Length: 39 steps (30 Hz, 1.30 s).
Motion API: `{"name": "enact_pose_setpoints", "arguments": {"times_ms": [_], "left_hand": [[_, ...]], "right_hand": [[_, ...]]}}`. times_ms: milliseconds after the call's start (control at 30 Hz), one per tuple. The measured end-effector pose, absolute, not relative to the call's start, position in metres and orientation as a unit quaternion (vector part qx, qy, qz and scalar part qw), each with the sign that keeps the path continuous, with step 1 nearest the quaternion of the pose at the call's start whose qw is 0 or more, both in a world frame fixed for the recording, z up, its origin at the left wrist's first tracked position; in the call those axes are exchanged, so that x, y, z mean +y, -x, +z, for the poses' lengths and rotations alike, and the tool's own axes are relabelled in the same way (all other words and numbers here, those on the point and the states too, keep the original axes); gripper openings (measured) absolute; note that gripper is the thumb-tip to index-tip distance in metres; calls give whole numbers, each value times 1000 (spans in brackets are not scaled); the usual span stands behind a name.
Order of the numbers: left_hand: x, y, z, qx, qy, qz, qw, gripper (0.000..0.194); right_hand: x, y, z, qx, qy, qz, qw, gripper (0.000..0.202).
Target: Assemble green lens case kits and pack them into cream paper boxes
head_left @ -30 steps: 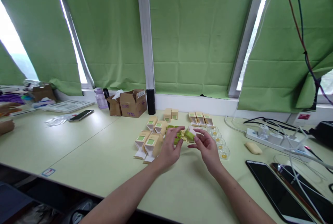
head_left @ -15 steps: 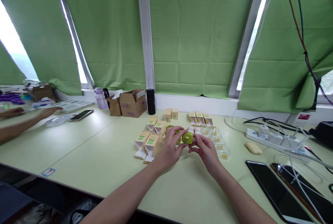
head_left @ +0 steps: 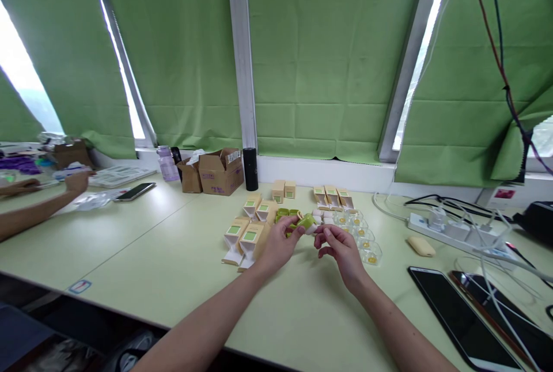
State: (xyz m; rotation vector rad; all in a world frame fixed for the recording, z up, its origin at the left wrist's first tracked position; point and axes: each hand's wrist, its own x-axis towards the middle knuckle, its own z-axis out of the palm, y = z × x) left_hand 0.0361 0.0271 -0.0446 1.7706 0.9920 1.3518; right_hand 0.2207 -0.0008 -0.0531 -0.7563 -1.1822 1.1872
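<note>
On the brown carton [head_left: 220, 173], purple lettering is showing, too small to be read from here, and a pale label is sitting on one of its raised flaps. The small tan boxes [head_left: 256, 239] standing to the left of the hands are carrying green squares with light borders; any print around them is staying unreadable. A blue-edged sticker [head_left: 80, 286] is lying at the near edge of the surface [head_left: 173, 257], its mark unclear, and a small red label [head_left: 504, 194] is showing on the wall at far right.

The left hand [head_left: 280, 240] is grasping a small green-and-white piece [head_left: 308, 224] between thumb and fingers, holding it above the surface. The piece is tilting, its long axis running from upper left to lower right: the green part is lying toward the left hand, and the white end is pointing toward the right hand [head_left: 341, 248]. That hand is hovering just beside the white end with its fingers curling; whether its grip is touching the piece, I cannot tell.

Behind the hands, green pieces [head_left: 283, 212] are resting near pale pink ones [head_left: 328, 215], and clear plastic holders [head_left: 363, 234] with yellow centres are standing to the right. Far left, another person's hand [head_left: 78, 182] is reaching near a white tray [head_left: 121, 175].
</note>
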Motion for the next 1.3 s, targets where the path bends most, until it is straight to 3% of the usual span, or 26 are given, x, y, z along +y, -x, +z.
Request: {"name": "enact_pose_setpoints", "arguments": {"times_ms": [167,300,400,500,800,1000,1133,1300], "left_hand": [[32,-38,-43,398,-652,509,396,67],[36,-39,-44,409,-629,520,409,70],[36,-39,-43,417,-612,525,420,71],[35,-38,-42,425,-601,529,421,74],[37,-37,-43,440,-594,536,409,75],[33,-38,-39,436,-592,537,414,77],[31,-38,-35,437,-579,543,423,79],[33,-39,-37,426,-565,560,431,76]], "right_hand": [[1,-220,-54,-545,365,475,587,46],[-3,-221,-52,-633,461,321,533,28],[-10,-228,-41,-709,546,140,423,15],[-16,-242,-24,-719,631,0,291,17],[-14,-316,-15,-688,719,-71,63,22],[-17,-317,-26,-700,710,-64,52,24],[-19,-292,-24,-765,633,23,118,19],[-15,-247,-37,-800,562,-21,208,15]]}}
